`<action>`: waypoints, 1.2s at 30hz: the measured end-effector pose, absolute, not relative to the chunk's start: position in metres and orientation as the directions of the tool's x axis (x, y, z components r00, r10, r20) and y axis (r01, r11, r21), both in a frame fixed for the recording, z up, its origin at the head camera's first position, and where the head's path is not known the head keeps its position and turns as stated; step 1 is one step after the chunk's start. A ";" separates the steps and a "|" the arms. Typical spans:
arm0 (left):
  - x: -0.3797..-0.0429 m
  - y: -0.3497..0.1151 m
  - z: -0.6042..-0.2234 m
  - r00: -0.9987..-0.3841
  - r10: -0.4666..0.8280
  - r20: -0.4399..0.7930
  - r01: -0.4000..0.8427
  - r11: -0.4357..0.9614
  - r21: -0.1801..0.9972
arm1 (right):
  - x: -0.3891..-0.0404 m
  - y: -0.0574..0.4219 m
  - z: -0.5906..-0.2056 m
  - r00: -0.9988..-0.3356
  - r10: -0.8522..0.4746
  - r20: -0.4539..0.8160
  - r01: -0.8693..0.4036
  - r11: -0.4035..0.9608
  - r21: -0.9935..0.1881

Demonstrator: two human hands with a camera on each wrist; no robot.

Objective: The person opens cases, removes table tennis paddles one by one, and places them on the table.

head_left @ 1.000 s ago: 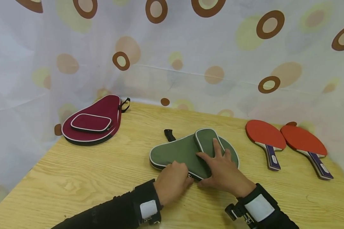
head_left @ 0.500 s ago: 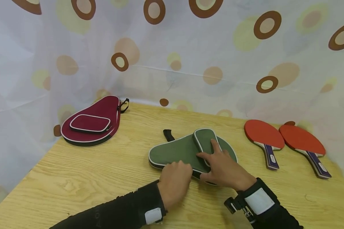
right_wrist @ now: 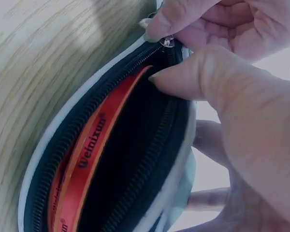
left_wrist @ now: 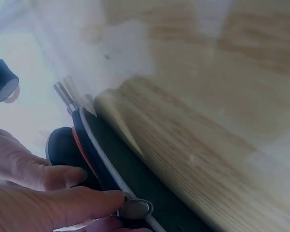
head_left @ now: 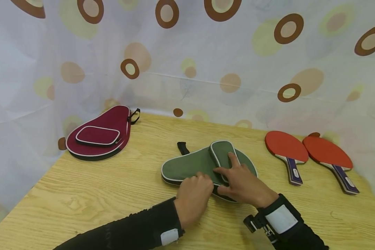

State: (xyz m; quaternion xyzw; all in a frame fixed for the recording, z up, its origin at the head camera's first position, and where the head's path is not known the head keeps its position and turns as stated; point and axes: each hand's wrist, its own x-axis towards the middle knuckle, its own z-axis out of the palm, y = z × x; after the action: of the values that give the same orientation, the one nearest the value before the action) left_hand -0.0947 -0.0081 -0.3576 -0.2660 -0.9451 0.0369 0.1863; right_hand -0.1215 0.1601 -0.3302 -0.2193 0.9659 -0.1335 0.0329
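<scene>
A green table tennis bat case (head_left: 190, 166) with white piping lies on the table, its zipped side towards me. In the left wrist view my left hand (head_left: 194, 198) pinches near the oval metal zip pull (left_wrist: 137, 209) on that side. My right hand (head_left: 243, 182) grips the wide end, its fingers spread over the raised pocket (head_left: 222, 152) and its thumb tip (right_wrist: 169, 82) inside the unzipped mouth. Through the gap in the right wrist view show red edge bands (right_wrist: 94, 150) lettered "Weinixun". In the head view my left fist hides the zip pull.
A maroon bat case (head_left: 101, 130) with a black strap lies at the back left. On the right, two red table tennis bats (head_left: 286, 147) lie side by side, handles towards me. A patterned cloth (head_left: 187, 52) hangs behind the wooden table (head_left: 97, 184).
My left hand has slid a little to the right along the zipped edge, closer to the right thumb. The right hand stays on the case; the view has shifted slightly.
</scene>
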 end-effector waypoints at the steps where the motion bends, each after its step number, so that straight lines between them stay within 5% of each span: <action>1: -0.095 -0.007 -0.357 -0.789 0.518 0.329 0.492 0.855 -0.167 | -0.122 0.160 -0.330 -0.900 -0.436 -0.002 -0.420 0.867 -0.269; 7: -0.097 -0.008 -0.357 -0.804 0.525 0.281 0.516 0.849 -0.113 | -0.122 0.160 -0.332 -0.890 -0.455 0.016 -0.444 0.860 -0.249; 19: -0.107 -0.052 -0.354 -0.850 0.485 0.207 0.526 0.808 0.265 | -0.118 0.153 -0.332 -0.917 -0.397 -0.039 -0.374 0.891 -0.257; 36: -0.117 -0.103 -0.351 -0.904 0.387 0.183 0.428 0.824 0.372 | -0.117 0.175 -0.341 -0.906 -0.424 -0.015 -0.398 0.862 -0.313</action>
State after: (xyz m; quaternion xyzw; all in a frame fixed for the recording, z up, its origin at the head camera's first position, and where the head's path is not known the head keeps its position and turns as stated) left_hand -0.1167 -0.1034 -0.3515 -0.2137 -0.9537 -0.2059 0.0498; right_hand -0.1169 0.1750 -0.3415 -0.2130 0.9641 -0.1529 0.0416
